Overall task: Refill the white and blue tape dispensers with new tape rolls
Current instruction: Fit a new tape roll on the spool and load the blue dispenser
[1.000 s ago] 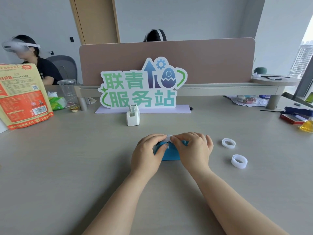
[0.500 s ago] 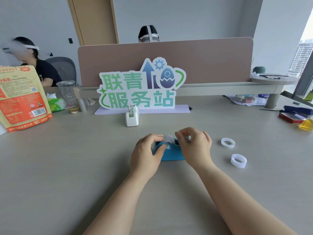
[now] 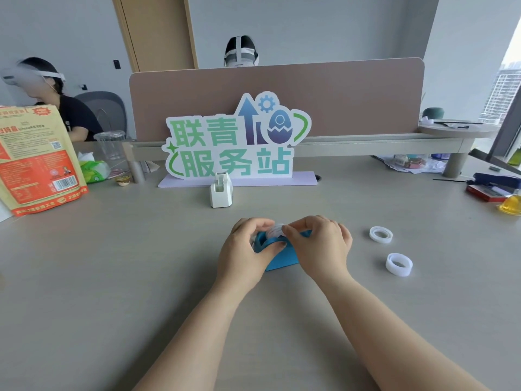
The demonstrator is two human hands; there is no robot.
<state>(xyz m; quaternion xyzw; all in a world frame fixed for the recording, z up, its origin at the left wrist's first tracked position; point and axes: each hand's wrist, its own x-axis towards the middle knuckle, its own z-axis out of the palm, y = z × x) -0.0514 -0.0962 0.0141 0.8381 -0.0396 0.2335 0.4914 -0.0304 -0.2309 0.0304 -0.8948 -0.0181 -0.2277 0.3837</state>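
From the head view, both hands, left hand (image 3: 239, 251) and right hand (image 3: 318, 246), close their fingers on a tape roll (image 3: 275, 230) seated in the blue dispenser (image 3: 282, 256) on the surface (image 3: 112, 277), while the white dispenser (image 3: 221, 190) and two spare rolls (image 3: 381, 234) (image 3: 399, 264) apparently await.

We see soft, even daylight from the window (image 3: 504, 91) at right, faint shadows, and wide-angle bending at the edges.
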